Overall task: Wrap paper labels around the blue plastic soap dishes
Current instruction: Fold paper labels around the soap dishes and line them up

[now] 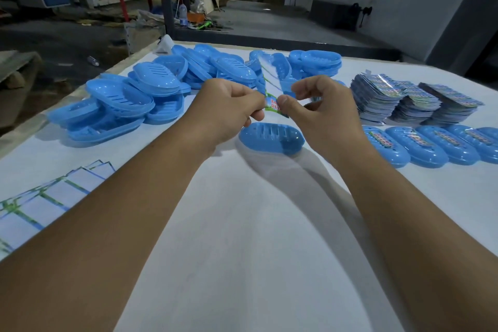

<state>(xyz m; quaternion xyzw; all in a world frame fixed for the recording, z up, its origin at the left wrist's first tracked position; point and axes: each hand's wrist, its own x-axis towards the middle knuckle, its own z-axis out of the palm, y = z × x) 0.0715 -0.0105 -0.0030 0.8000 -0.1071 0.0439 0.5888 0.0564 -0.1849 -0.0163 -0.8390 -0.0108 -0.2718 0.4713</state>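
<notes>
A paper label (270,89) with green and blue print is held up above the table, pinched at its near end by both hands. My left hand (229,108) pinches it from the left and my right hand (320,105) from the right. Directly below them a blue plastic soap dish (271,138) lies upside down on the white table (242,224), apart from both hands. The label's far end stands up in front of the pile of dishes.
A heap of loose blue soap dishes (151,91) covers the back left. Stacks of printed labels (398,100) sit at the right, with a row of labelled dishes (431,144) in front. Flat white sheets (40,202) lie at the left edge.
</notes>
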